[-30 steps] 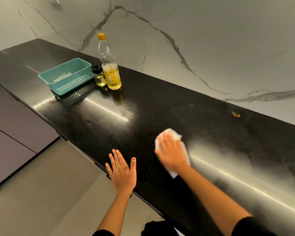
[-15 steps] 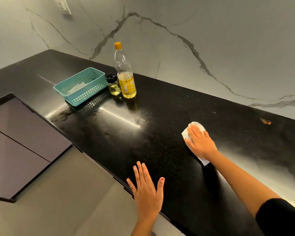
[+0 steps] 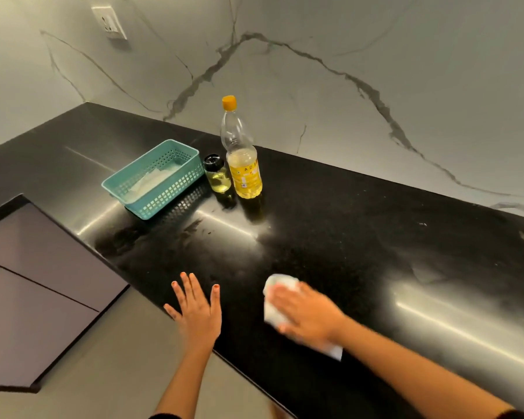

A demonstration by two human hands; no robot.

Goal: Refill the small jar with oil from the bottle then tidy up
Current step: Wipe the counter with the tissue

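Left hand [image 3: 195,316]: flat at the near edge of the black table [image 3: 360,237], fingers straight and spread apart, holding nothing; contact with the surface cannot be confirmed. Right hand [image 3: 307,316]: to its right, palm down on a white cloth [image 3: 277,284], fingers extended and pressing it to the table; the hand is motion-blurred. Farther back, near the wall, the small jar [image 3: 217,175] stands upright, black lid on, pale yellow oil inside. The bottle [image 3: 242,164] stands upright just beside it on the right, orange cap on, oil filling its lower part. Left of the jar sits a teal basket [image 3: 152,179] containing white paper. A socket [image 3: 109,22] is mounted on the marble wall behind.
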